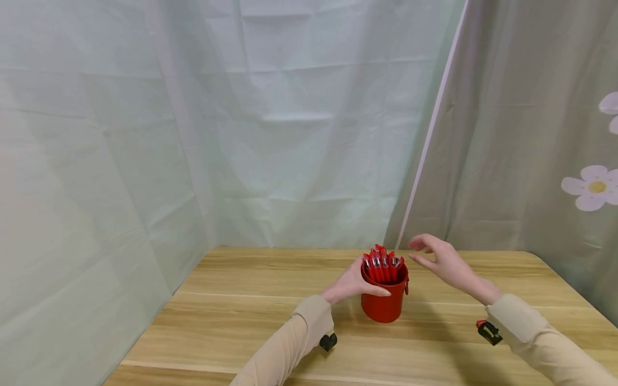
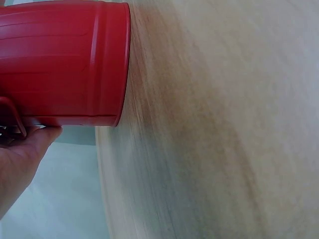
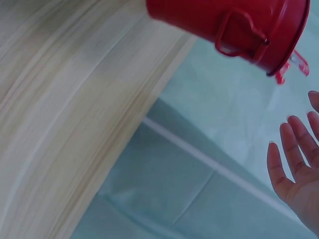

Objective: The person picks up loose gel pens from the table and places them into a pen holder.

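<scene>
A small red metal bucket [image 1: 383,304] with side handles stands on the wooden table in the head view. Several red pens [image 1: 381,267] with clear caps stick up out of it, bunched together. My left hand [image 1: 351,281] grips the bucket from its left side near the rim, thumb across the front and fingers mostly hidden behind. The right hand [image 1: 446,262] hovers to the right of the rim, fingers loosely bent, with nothing in it. In the right wrist view its fingers [image 3: 294,147] are spread, apart from the bucket's handle [image 3: 234,35].
The wooden table [image 1: 251,300] has its far edge just behind the bucket. A pale cloth curtain [image 1: 299,134] hangs behind it, and a grey one with flowers [image 1: 512,161] at the right. A small black device is worn at each wrist.
</scene>
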The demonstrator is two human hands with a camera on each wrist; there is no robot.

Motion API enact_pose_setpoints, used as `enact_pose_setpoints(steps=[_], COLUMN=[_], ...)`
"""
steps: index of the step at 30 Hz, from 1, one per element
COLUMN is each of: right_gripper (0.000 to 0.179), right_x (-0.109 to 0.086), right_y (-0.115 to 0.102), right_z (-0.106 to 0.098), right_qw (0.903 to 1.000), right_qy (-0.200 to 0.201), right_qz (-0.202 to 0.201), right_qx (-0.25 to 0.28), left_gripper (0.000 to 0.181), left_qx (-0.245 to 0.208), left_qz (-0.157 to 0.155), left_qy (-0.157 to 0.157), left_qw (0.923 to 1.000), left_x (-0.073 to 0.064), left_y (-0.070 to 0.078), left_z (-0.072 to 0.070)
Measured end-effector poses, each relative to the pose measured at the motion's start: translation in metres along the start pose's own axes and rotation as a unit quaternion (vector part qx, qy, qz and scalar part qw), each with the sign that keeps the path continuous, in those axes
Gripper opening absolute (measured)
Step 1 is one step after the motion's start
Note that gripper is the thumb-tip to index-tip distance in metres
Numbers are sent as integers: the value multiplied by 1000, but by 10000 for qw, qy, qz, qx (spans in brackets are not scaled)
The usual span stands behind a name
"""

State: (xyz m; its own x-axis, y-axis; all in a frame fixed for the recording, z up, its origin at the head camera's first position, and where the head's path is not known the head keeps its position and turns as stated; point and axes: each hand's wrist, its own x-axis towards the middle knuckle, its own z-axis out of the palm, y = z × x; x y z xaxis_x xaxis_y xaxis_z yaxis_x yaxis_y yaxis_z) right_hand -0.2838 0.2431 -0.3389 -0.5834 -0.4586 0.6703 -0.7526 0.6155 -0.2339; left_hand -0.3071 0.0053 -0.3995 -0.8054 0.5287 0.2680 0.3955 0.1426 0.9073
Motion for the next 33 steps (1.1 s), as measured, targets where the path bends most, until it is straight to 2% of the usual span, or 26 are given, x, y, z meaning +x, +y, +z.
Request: enact_pose_setpoints(steps=[4,9,12,15,20,25,28,33], right_gripper=[25,23,23,24,23,17,17,23], right_x=[-9,-24,-31,-37,-47,-53,-57,-68], right_y=[8,15,18,22,28,32,33,37], right_z=[-7,-12,-15,-20,-28,-35,-39,-48], right_qw=[9998,9987,9978,9969,9904,9719,9568,9173], right_qy=[-60,-355,-507,-730,-1378,-2298,-2785,-3639], right_qz=[130,301,346,202,19,187,434,1090], right_qx=[-132,-230,-253,-219,71,477,708,1195], left_gripper=[73,69,68,69,76,77,76,76], left_qx=[13,-10,66,112,37,11,154,213], left_qz=[-17,62,127,103,-5,-20,-27,-83], left_qy=[37,45,74,79,24,-20,18,79], left_qw=[10000,10000,9999,9999,10000,10000,9999,9997], left_x=[-5,-13,-10,-5,1,1,1,1], left_y=[11,27,21,9,-1,-2,-2,-3], left_z=[-1,-2,-1,0,0,-1,-2,-2])
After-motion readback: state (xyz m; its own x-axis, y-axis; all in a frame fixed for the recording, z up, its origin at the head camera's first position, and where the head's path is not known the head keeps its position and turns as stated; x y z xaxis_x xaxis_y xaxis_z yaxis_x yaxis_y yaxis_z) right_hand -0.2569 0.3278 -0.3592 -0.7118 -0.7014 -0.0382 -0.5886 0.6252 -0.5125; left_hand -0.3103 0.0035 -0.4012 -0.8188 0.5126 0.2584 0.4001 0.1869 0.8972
